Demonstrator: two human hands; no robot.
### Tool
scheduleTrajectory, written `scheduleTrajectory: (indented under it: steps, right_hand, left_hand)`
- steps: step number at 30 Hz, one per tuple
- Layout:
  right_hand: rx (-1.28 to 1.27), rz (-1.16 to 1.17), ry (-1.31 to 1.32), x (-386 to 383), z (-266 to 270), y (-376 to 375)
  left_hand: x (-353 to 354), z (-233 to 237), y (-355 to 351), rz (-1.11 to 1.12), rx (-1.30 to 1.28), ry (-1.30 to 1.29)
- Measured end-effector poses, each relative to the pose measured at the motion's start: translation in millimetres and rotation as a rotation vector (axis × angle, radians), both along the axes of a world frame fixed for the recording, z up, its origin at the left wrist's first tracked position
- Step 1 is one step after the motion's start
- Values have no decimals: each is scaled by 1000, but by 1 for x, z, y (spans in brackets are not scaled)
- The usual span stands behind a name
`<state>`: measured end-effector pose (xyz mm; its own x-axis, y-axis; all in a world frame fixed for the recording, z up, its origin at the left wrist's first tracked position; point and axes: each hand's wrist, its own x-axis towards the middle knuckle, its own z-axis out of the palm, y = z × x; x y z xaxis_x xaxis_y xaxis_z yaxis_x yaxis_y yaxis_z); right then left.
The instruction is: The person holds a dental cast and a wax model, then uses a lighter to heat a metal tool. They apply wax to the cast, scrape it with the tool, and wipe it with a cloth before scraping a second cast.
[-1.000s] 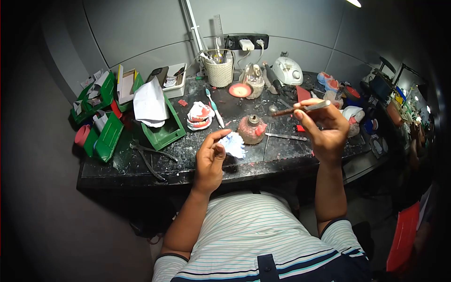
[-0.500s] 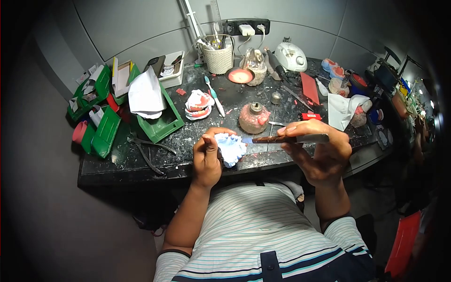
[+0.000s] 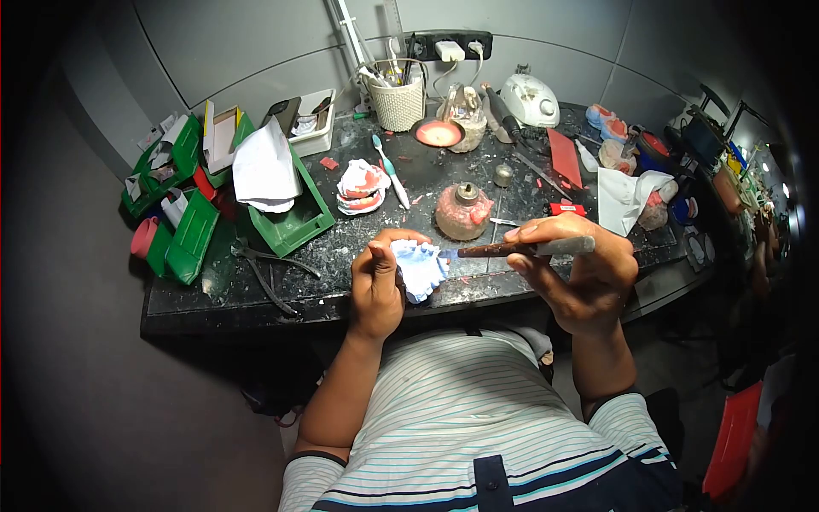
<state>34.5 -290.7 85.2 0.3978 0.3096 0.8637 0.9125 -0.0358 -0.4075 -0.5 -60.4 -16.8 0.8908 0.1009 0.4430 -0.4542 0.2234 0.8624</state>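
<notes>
A pale blue dental cast [image 3: 418, 271] with a row of teeth is gripped in my left hand [image 3: 378, 290], thumb on its near side and fingers behind. My right hand [image 3: 584, 269] pinches a knife [image 3: 499, 251] with a brown handle, its blade tip right at the edge of the cast's teeth. The knife lies nearly level, pointing left. Just beyond both hands stands a round, pink-stained spirit burner [image 3: 463, 212] with a metal neck. Behind my left hand sits another cast with pink wax [image 3: 362, 187].
A toothbrush [image 3: 390, 171] lies behind the casts. Pliers [image 3: 269, 277] and green bins [image 3: 290, 218] are on the left. At the back stand a white pen basket [image 3: 399, 104] and a dish of pink wax [image 3: 438, 134]. A red wax sheet [image 3: 564, 159] and white cloth [image 3: 627, 196] lie right.
The knife and right hand have shifted very slightly at the cast's edge. My left hand keeps the same hold, and the view has tilted a touch.
</notes>
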Motion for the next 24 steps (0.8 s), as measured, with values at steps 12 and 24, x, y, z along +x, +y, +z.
scheduleTrajectory:
  steps: [12, 24]
  right_hand:
    - [4, 17, 28, 4, -4, 0]
    - [24, 34, 41, 3, -2, -1]
  left_hand:
    - [2, -4, 3, 76, 110, -10]
    - [2, -3, 1, 57, 81, -19]
